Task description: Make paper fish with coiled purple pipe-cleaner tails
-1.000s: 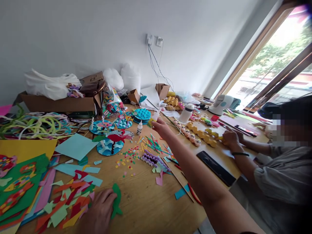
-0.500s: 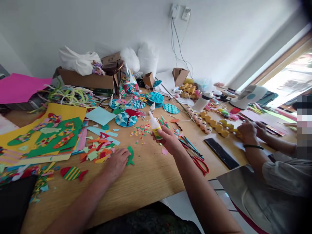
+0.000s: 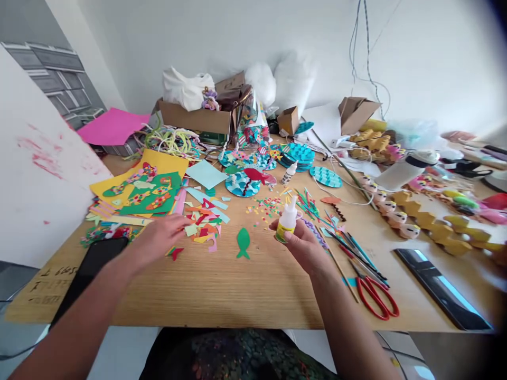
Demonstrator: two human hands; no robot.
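Observation:
My right hand is wrapped round a white glue bottle with a yellow label, its nozzle pointing up. A green paper fish lies flat on the wooden table, between my hands. My left hand is over the left edge of the paper scraps; its fingers are blurred, and whether they hold anything is unclear. Below it, a striped fish with a red tail is partly hidden by the hand. Small confetti pieces lie beyond the green fish.
Red-handled scissors, brushes and a black case lie at the right. A phone lies at the left. Decorated fish rest on green paper. Blue discs, a second bottle and boxes stand further back.
The view has swung left. My left hand has left the green fish and moved left to the scraps. My right hand still holds the bottle upright. The other person's hands are out of view.

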